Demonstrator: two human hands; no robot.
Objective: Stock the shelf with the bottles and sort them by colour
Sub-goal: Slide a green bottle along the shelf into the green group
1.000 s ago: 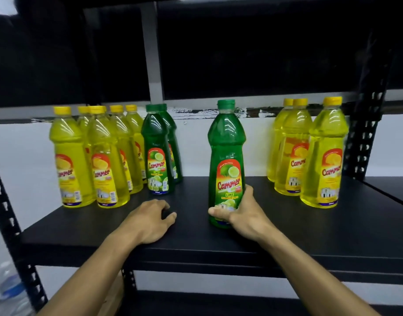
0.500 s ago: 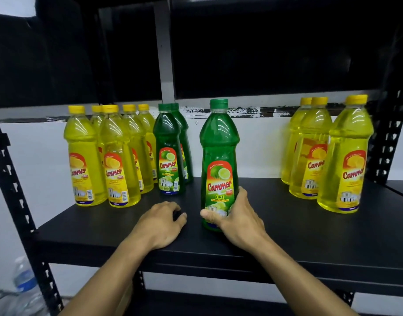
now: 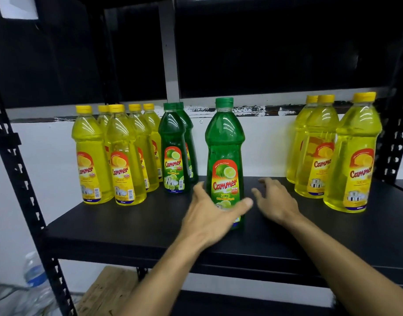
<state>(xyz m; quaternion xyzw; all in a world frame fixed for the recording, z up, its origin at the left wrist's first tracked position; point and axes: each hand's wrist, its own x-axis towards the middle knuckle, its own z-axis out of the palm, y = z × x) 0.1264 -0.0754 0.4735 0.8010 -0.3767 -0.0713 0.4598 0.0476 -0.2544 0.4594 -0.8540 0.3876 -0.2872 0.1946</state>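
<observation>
The lone green bottle [image 3: 225,156] stands upright near the middle of the shelf [image 3: 127,224], apart from the two green bottles [image 3: 174,151] further back on the left. The left hand [image 3: 209,215] is spread around its lower label, thumb on the right side, fingers reaching round the left; the fingers are not yet closed and I cannot tell whether they touch the plastic. The right hand [image 3: 277,201] hovers just beside the bottle on the right, fingers loose and straight, holding nothing.

Judgement: the step in hand is joining this bottle to the green pair. Best done with a firm grip low on the body, a slide or short lift leftward and back, label kept facing front, set down just beside the front green bottle without knocking it.

Surroundings: a yellow group [image 3: 113,156] stands touching the green pair on its left, so a hard push could topple the row. Another yellow group [image 3: 332,151] stands well apart on the right, still unsorted. Nothing lies in the path between the bottle and the pair. A water bottle [image 3: 34,277] sits below the shelf, left, near the upright post [image 3: 24,190].
</observation>
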